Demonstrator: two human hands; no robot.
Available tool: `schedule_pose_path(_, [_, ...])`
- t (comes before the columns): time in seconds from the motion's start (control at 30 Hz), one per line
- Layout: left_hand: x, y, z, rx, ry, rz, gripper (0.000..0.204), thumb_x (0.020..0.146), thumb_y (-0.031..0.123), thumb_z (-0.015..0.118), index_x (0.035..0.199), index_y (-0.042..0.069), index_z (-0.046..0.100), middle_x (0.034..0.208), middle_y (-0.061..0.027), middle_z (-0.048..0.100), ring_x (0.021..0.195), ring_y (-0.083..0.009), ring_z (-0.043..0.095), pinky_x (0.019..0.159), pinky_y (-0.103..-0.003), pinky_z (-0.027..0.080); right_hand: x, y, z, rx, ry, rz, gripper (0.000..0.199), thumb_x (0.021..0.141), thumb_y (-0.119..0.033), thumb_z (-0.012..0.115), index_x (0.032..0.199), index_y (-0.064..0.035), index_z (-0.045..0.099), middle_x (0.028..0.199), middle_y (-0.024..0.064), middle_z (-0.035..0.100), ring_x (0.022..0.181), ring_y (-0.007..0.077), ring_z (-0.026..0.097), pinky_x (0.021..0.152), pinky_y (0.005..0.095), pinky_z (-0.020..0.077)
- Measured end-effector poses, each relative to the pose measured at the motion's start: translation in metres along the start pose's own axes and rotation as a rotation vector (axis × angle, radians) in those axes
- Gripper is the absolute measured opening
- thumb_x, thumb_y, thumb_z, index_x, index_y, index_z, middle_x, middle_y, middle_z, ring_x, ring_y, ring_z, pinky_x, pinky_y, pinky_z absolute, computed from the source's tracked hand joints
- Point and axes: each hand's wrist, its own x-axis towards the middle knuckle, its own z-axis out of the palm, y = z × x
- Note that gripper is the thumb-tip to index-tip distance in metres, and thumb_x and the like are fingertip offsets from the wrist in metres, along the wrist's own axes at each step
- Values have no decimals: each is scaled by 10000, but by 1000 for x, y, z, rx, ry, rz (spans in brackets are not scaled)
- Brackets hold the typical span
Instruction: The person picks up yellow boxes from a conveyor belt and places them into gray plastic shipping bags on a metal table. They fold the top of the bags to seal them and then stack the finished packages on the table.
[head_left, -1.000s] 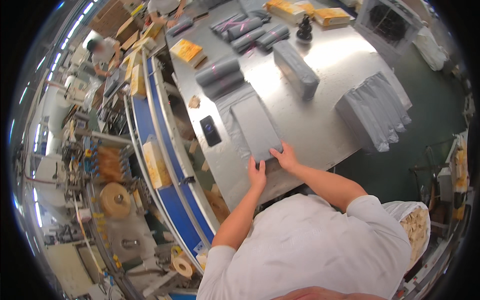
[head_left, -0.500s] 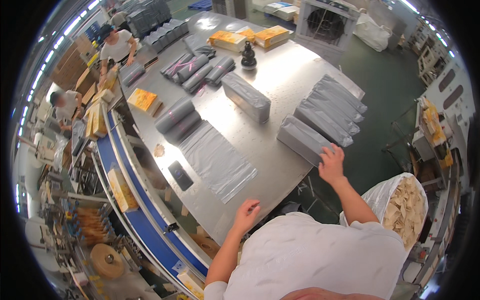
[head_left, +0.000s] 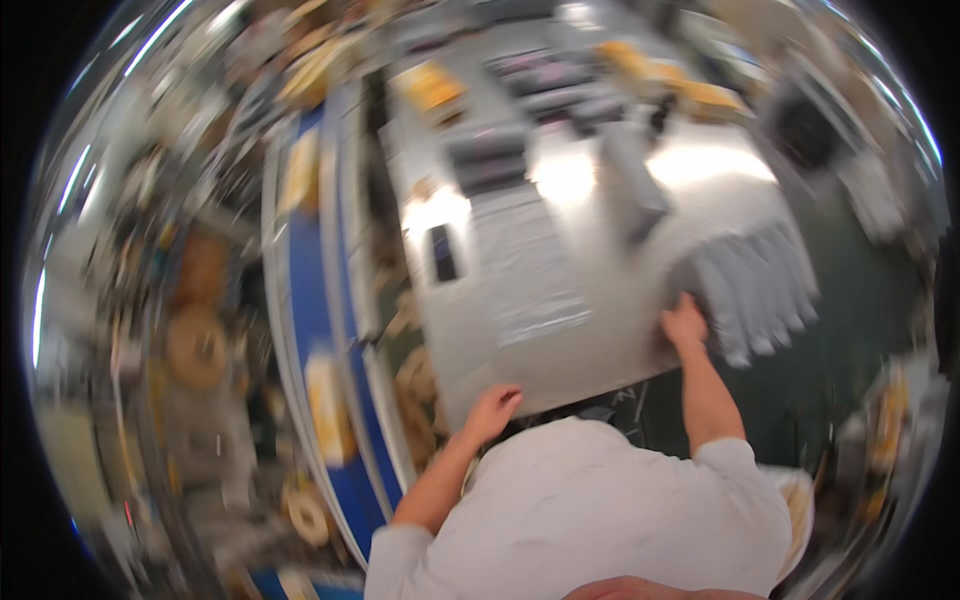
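Observation:
My left hand [head_left: 493, 412] hangs by the near edge of the metal table [head_left: 620, 350], its fingers loosely bent and holding nothing visible. My right hand [head_left: 685, 322] is at the near left end of a row of grey plastic-wrapped packages [head_left: 755, 285], fingers apart. Blur hides whether it touches them. A flat grey plastic bag [head_left: 525, 270] lies left of centre, with dark grey rolls [head_left: 487, 158] at its far end. Beside the bag lies a black phone [head_left: 443, 253]. One grey wrapped block [head_left: 632, 165] stands apart farther back.
Left of the table runs a blue conveyor [head_left: 315, 270] carrying a yellow-and-white pack [head_left: 328, 410]. More yellow-orange packs [head_left: 710, 100] and bundled grey rolls [head_left: 550, 80] sit at the far end. A white sack [head_left: 797, 515] stands at my right side.
My view has swung to the left, blurring the scene. The nearest grey package now appears closer against the row. My right hand has shifted to the package's near left end.

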Motion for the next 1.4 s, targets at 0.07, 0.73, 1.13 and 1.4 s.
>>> schedule_pose_path(0.07, [-19,-4,-27,82,134,-9,228,977,204,703,1134,41,733,1058,-166,720,993,-342,694,880,-431,555,-11,18,27,-55,120,-157,704,922,-396,700,1497,-41,500,1411,258,616,1344,429,563,1135,514,446])
schedule_pose_path(0.73, [-346,-241,-69,313,985,-1462,619,844,287,764,1292,-84,550,1381,-277,543,1349,-452,439,1190,-507,329,-38,34,123,-249,137,-506,586,1030,-400,576,1445,10,523,1443,313,534,1316,504,529,1113,565,426])
schedule_pose_path(1.13, [-353,-246,-119,225,614,-1529,581,900,333,669,1353,-22,588,1434,-245,552,1342,-423,453,1143,-507,342,-58,-18,122,-524,108,-354,450,1018,-347,520,1248,6,679,1278,233,669,1174,412,639,1032,524,492])
schedule_pose_path(1.4, [-336,-249,-126,318,463,-1550,624,915,379,623,1393,-19,586,1398,-195,629,1381,-338,504,1147,-497,322,-40,22,154,-466,288,-462,499,1027,-374,475,1322,8,601,1357,269,597,1233,477,603,1062,561,484])
